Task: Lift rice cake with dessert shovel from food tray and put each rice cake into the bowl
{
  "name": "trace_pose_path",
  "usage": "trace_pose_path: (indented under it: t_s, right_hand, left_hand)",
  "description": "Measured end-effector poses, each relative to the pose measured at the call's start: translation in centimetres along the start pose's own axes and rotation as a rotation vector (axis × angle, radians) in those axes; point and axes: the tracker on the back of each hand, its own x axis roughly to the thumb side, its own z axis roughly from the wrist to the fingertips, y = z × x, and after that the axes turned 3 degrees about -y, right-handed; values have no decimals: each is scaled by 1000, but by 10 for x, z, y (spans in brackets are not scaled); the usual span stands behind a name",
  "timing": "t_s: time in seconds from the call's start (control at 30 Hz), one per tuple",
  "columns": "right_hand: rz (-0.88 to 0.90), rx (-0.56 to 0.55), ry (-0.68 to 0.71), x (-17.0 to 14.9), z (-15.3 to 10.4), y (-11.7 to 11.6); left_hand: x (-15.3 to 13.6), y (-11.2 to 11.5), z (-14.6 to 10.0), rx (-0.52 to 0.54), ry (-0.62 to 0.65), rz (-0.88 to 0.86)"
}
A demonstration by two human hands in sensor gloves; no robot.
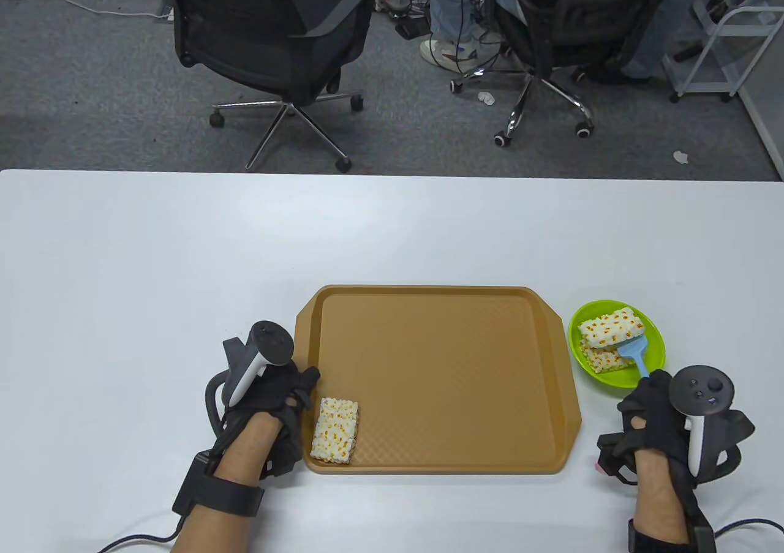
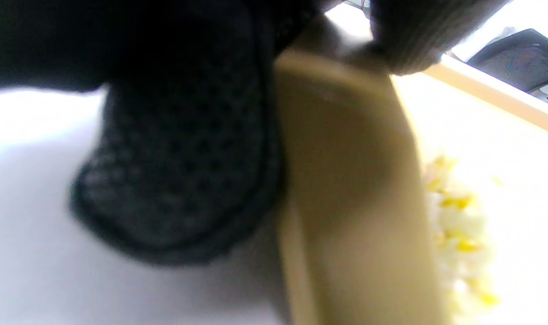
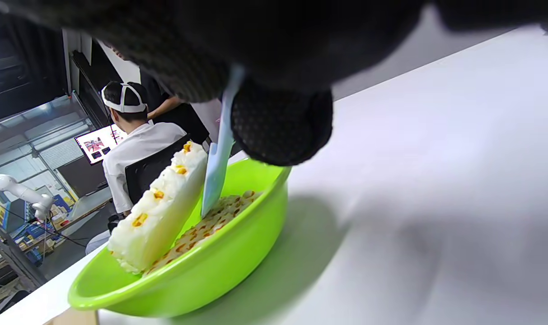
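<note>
A brown food tray lies in the middle of the white table. One rice cake lies in its near left corner. My left hand holds the tray's left rim, fingers curled over the edge, just left of that cake. A green bowl stands right of the tray with two rice cakes in it; the upper cake leans on the lower. My right hand grips the handle of a light blue dessert shovel, whose blade rests against the upper cake inside the bowl.
Two office chairs and a seated person's legs are beyond the table's far edge. A white rack stands at the far right. Glove cables trail off the table's near edge.
</note>
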Motion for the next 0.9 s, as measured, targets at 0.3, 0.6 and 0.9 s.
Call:
trace_pose_path:
  t_s: [0.3, 0.6, 0.9]
  right_hand:
    - [-70, -154, -19, 0, -3, 5]
    - [85, -67, 407, 43, -68, -2]
    - [111, 307, 791, 101, -160, -46]
  left_hand:
    - [-1, 0, 0, -1, 1, -3]
    - [0, -1, 0, 7, -3, 8]
    - [1, 0, 1, 0, 1, 2]
